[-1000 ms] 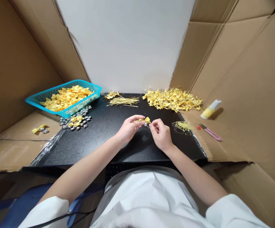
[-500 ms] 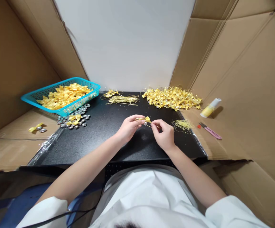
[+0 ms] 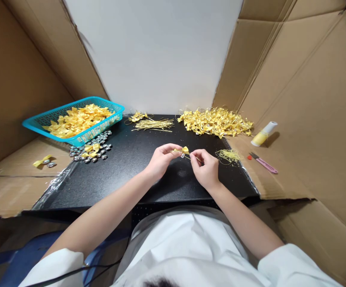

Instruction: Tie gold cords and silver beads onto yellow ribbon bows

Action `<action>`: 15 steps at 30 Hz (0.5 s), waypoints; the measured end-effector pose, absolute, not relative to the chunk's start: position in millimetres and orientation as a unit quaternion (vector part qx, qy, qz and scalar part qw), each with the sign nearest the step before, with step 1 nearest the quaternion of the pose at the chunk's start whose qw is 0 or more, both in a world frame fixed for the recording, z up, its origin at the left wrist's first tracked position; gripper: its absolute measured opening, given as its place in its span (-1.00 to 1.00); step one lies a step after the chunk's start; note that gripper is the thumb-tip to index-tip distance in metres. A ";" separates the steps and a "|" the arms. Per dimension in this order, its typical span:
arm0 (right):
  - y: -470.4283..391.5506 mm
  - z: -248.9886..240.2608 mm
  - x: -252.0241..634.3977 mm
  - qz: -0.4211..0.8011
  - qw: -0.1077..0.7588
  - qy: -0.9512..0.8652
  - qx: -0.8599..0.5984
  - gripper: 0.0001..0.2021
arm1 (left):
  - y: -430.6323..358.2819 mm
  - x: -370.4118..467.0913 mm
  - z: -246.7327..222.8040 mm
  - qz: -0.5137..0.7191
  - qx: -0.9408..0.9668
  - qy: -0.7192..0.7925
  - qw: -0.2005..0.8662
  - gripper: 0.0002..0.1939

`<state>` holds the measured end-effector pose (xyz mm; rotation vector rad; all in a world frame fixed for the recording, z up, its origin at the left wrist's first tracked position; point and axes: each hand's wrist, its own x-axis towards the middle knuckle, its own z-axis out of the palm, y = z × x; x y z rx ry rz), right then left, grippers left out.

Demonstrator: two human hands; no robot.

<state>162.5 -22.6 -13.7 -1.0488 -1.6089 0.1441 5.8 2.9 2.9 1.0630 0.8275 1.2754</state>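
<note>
Above the middle of the black table, my left hand [image 3: 161,160] pinches a small yellow bow [image 3: 185,150], with a silver bead [image 3: 182,155] just under it. Close by on the right, my right hand [image 3: 205,166] is closed on a thin gold cord that runs from the bow. The fingertips of both hands are a short way apart. Part of the cord is hidden behind the fingers.
A blue basket [image 3: 29,124] holds yellow bows, with silver beads [image 3: 102,139] beside it. Gold cords [image 3: 153,124] and finished-looking bows [image 3: 217,122] lie at the back. Yellow thread scraps [image 3: 229,155], pink-handled snips [image 3: 266,164] and a roll [image 3: 264,134] are at right.
The view has shifted slightly. Both hands keep nearly the same pose, and the bow and bead between them have turned a little.
</note>
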 end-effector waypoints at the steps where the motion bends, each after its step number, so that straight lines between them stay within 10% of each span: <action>1: -22.3 -14.0 162.7 0.063 0.569 -0.687 -0.448 -0.88 | 3.0 5.5 2.5 0.550 0.463 0.356 0.597 -0.81; 15: -23.8 -13.0 160.2 0.109 0.576 -0.683 -0.436 -0.90 | 2.6 5.4 0.6 0.529 0.478 0.346 0.609 -0.76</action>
